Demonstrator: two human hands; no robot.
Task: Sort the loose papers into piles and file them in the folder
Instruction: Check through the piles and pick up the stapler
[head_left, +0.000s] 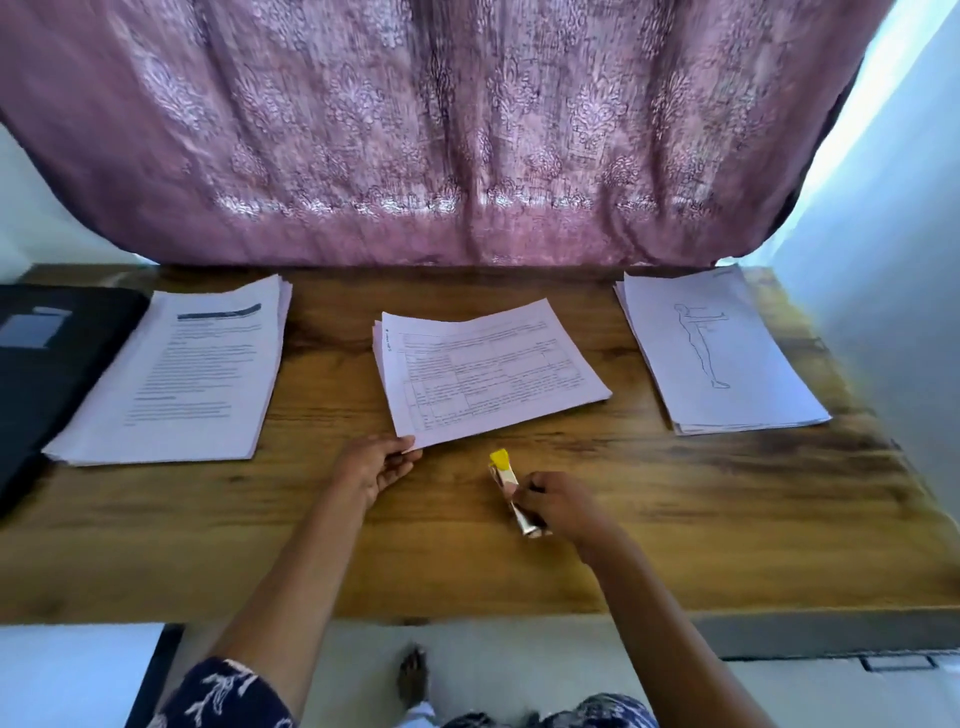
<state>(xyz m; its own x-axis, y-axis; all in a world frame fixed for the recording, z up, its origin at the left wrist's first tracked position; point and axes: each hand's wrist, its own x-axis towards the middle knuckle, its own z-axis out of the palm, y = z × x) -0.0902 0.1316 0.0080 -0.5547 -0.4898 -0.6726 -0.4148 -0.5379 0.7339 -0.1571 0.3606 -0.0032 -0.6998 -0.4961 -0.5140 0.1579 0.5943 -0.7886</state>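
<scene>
Three piles of white paper lie on the wooden table. The left pile carries printed text, the middle pile a table grid, the right pile a line drawing of a figure. My left hand pinches the near left corner of the middle pile. My right hand grips a small tube with a yellow cap, which lies on the table just in front of that pile. A black folder lies closed at the far left, partly under the left pile.
A pink patterned curtain hangs behind the table's far edge. The near table edge runs across the lower part of the view, with the floor and my foot below it. A pale wall stands to the right.
</scene>
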